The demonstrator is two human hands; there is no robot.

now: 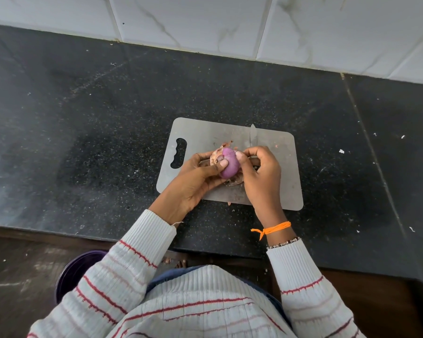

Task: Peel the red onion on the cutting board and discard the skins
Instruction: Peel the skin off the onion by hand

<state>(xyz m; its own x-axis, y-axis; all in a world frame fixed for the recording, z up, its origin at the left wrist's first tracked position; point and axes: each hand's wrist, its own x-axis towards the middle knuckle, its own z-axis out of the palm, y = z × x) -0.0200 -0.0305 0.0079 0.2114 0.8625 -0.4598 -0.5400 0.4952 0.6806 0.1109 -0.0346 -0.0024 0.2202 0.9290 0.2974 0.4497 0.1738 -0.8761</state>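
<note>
Pretty basic kitchen corner: a black speckled granite countertop [83, 123] fills most of the view, with a thin seam [366, 132] running down its right side and little pale crumbs scattered over it. Behind it the wall is glossy white marble-look tiles [193, 20] with grey veins and thin grout lines. Down below there's a dark brown floor [20, 269] with a dark purple round bin [73, 272] standing on it.

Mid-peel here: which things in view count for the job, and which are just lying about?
Job: red onion, gripped by left hand and right hand; loose skins; cutting board; purple bin, likely for skins.
Lying about: knife; white crumbs on countertop.
</note>
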